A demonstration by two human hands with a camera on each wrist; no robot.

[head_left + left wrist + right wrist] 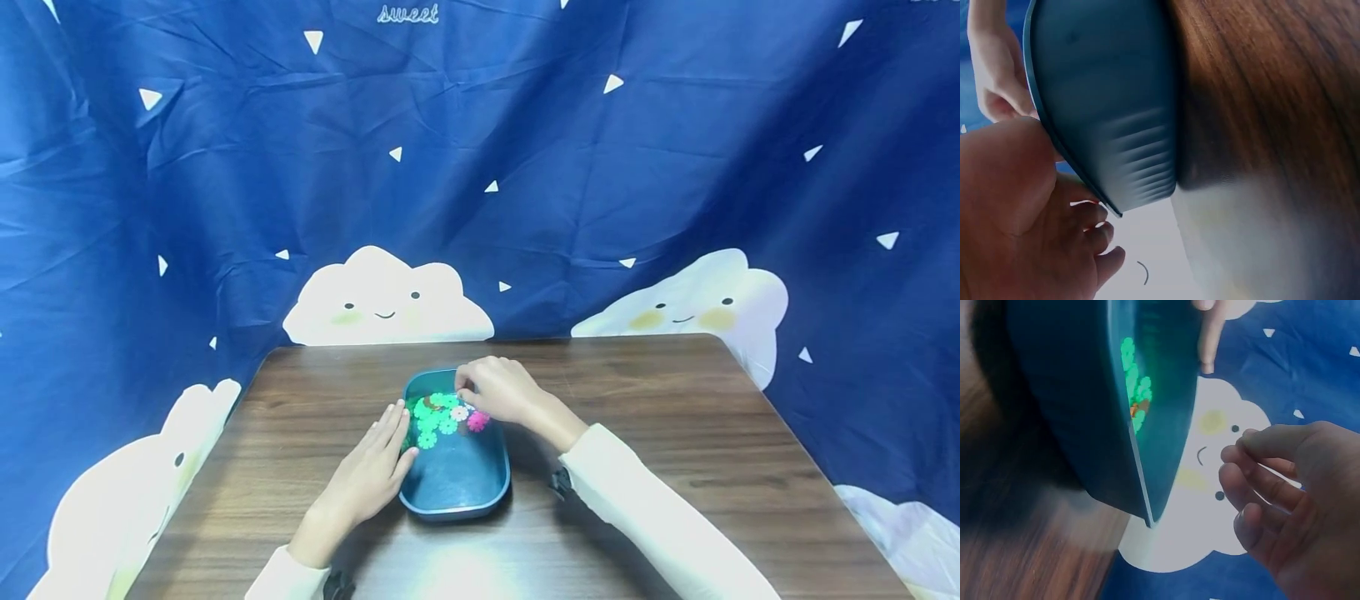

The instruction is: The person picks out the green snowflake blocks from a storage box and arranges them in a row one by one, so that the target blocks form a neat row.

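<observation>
A blue plastic bin (454,487) sits on the table, holding several flower-shaped snowflake pieces toward its far half. Most are green pieces (427,439); a pink piece (477,422) and a pale pink piece (458,413) lie at their right. Along the bin's left rim rests my left hand (371,467), its fingers fairly straight. My right hand (502,390) hovers over the bin's far right side. In the right wrist view its fingers (1254,464) are curled, thumb tip by the index fingertip, and nothing shows between them. An orange-brown piece (1139,409) lies among the green ones.
The brown wood-grain table (637,400) extends around the bin on every side. Behind it hangs a blue cloth (525,108) printed with white clouds and small triangles. A dark wrist strap (561,482) shows under the right sleeve.
</observation>
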